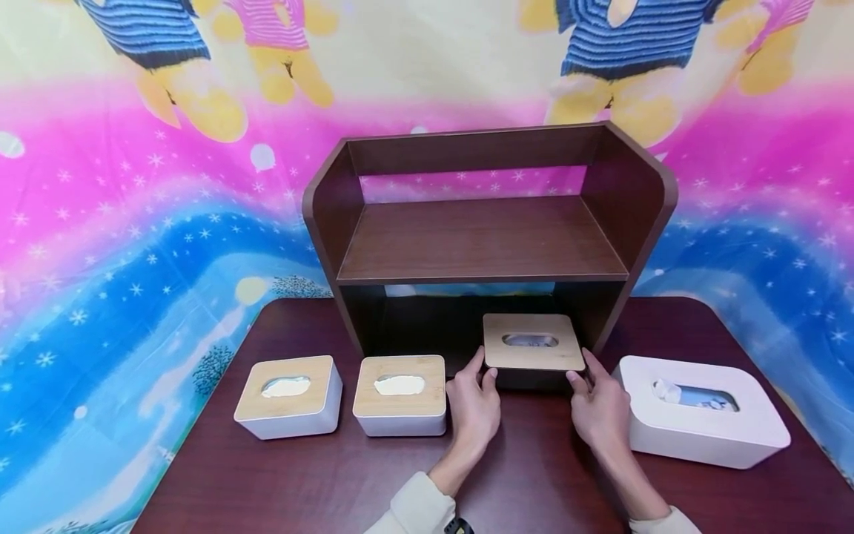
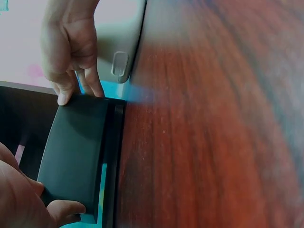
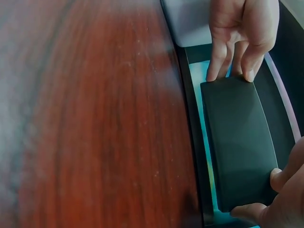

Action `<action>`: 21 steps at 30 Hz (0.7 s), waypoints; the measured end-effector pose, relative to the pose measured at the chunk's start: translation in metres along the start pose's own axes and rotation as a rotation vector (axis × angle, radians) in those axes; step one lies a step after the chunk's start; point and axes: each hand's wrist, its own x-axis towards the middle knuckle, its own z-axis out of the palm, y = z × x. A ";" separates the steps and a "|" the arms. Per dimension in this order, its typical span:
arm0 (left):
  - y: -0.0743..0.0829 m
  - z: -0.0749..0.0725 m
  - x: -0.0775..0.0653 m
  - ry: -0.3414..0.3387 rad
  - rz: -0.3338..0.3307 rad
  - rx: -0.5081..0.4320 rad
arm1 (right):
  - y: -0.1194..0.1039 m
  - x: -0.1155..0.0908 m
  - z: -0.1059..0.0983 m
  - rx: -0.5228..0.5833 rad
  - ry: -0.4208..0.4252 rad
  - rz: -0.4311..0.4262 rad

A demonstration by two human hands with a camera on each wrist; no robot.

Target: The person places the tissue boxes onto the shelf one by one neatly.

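Both hands hold a black tissue box [image 1: 534,359] with a wooden lid and an oval slot. It is at the right part of the lower compartment of a dark brown shelf unit [image 1: 483,241]. My left hand [image 1: 477,406] grips its left end, and my right hand [image 1: 600,406] grips the right end. Thumbs and fingers bracket the ends in both wrist views, where the black front of the tissue box [image 2: 76,147] [image 3: 240,142] shows between the hands. The far side of the box is hidden in the head view.
Left of the hands, two white tissue boxes with wooden lids [image 1: 287,423] [image 1: 400,425] stand on the dark red table [image 1: 534,482]. A longer white tissue box [image 1: 707,445] sits close to my right hand. Behind the shelf hangs a colourful patterned cloth [image 1: 427,96].
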 end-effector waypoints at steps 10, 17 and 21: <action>-0.004 0.000 0.002 -0.020 -0.029 -0.016 | 0.004 0.007 0.004 -0.013 -0.025 0.001; -0.004 -0.001 0.001 -0.036 -0.048 -0.028 | 0.003 0.008 0.000 -0.042 -0.091 0.012; -0.003 -0.001 0.003 -0.040 -0.044 -0.031 | -0.001 0.010 -0.005 -0.033 -0.167 0.022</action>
